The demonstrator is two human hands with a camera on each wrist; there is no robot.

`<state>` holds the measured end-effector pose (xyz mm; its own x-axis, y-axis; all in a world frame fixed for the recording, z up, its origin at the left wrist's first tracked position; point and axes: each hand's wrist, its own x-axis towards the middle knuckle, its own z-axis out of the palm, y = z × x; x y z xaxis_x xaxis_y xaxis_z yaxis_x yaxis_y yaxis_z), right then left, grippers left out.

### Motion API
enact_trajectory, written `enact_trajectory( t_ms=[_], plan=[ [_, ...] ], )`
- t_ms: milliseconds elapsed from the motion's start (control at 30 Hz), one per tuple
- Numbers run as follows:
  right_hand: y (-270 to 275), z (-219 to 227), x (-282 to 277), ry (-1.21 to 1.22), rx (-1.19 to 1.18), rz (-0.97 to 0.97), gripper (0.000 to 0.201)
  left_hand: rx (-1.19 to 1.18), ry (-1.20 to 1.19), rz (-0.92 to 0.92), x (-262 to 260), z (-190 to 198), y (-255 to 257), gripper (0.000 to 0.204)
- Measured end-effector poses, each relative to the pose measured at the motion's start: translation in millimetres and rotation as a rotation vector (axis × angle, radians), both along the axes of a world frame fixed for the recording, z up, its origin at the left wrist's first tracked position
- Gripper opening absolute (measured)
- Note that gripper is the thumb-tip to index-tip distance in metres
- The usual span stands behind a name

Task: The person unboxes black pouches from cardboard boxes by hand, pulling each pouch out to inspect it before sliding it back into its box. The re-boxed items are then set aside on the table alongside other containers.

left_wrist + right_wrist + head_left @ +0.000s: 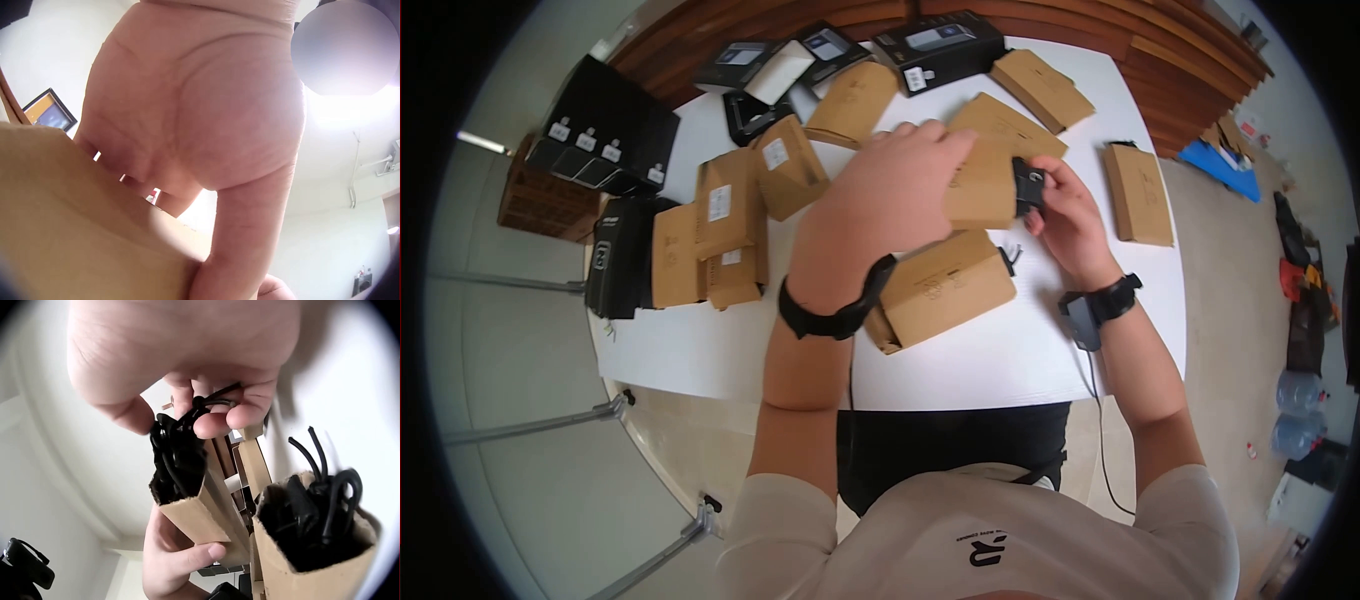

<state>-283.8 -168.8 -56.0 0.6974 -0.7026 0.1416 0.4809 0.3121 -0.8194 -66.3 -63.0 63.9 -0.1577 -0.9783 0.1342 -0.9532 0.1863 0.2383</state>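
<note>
My left hand (pixel 885 195) grips a brown cardboard box (pixel 985 190) above the table, and its thumb presses along the side in the right wrist view. A black drawstring pouch (pixel 178 462) sticks partly out of the box's open end; the rest of it is hidden inside. My right hand (pixel 1075 215) pinches the pouch near its knotted cord, between thumb and fingers. Below the held box lies another open cardboard box (pixel 945 285), with a black corded pouch (pixel 306 506) in its mouth. In the left wrist view, the left hand (pixel 187 106) spans the box wall.
More cardboard boxes (pixel 730 205) lie to the left, and another box (pixel 1140 195) is at the right edge. Black product boxes (pixel 940 45) line the back of the white table (pixel 1040 350). Tall black boxes (pixel 605 130) stand at the far left.
</note>
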Motion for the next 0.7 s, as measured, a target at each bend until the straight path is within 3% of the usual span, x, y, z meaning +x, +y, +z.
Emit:
enact_trajectory(
  t_ms=[200,267,333,400,467,633,700],
  plan=[
    [12,3,5,0.298,-0.160,-0.086,0.025,0.020,-0.028,0.008,-6,-2,0,0.074],
    [13,4,5,0.344,-0.247,-0.123,0.026,0.018,0.018,0.011,-5,-6,0,0.057],
    [10,3,2,0.366,-0.251,-0.127,0.025,0.007,0.023,0.006,-6,-8,0,0.057],
    [7,-5,6,0.327,-0.491,-0.214,0.024,-0.005,0.028,0.006,-11,-7,0,0.057],
    [6,-8,6,0.307,-0.496,-0.202,0.023,0.131,-0.004,-0.008,-19,0,-1,0.076],
    [8,5,7,0.244,-0.478,-0.294,0.015,0.137,0.054,0.007,-9,-4,-2,0.079],
    [4,7,2,0.423,-0.249,-0.409,0.020,0.167,0.063,0.040,2,-3,-4,0.080]
  ],
)
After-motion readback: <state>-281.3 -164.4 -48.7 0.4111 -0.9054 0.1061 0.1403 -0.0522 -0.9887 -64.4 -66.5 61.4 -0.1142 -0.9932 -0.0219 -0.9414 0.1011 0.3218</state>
